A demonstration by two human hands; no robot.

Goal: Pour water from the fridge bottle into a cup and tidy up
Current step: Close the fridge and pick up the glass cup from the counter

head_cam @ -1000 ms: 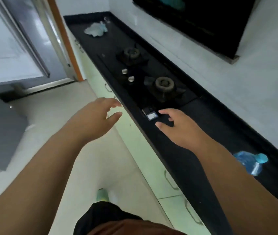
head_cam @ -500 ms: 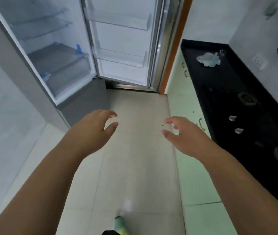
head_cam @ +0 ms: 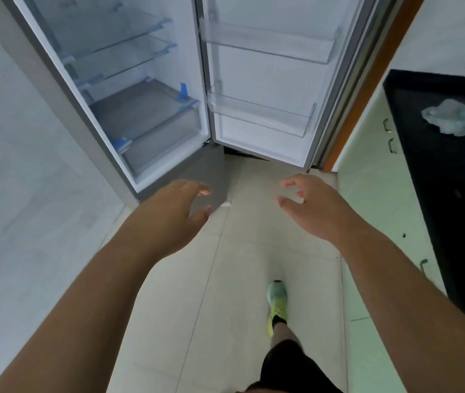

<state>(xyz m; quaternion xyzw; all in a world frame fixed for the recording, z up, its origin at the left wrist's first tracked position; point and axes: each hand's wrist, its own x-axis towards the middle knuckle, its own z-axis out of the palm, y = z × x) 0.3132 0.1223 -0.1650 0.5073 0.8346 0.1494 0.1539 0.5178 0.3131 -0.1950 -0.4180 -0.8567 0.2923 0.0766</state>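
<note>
Both hands are empty, fingers loosely spread: left hand (head_cam: 174, 211) just in front of the fridge (head_cam: 140, 89), right hand (head_cam: 310, 208) out over the floor. Fridge door (head_cam: 265, 80) stands wide open, and I'd guess the risk is walking off and leaving it like that, or clipping it. Shelves, bottom drawer (head_cam: 152, 129) and door bins (head_cam: 262, 114) all look bare. No bottle or cup in view. There's crumpled plastic (head_cam: 452, 117) near the worktop (head_cam: 438, 171) far end.
</note>
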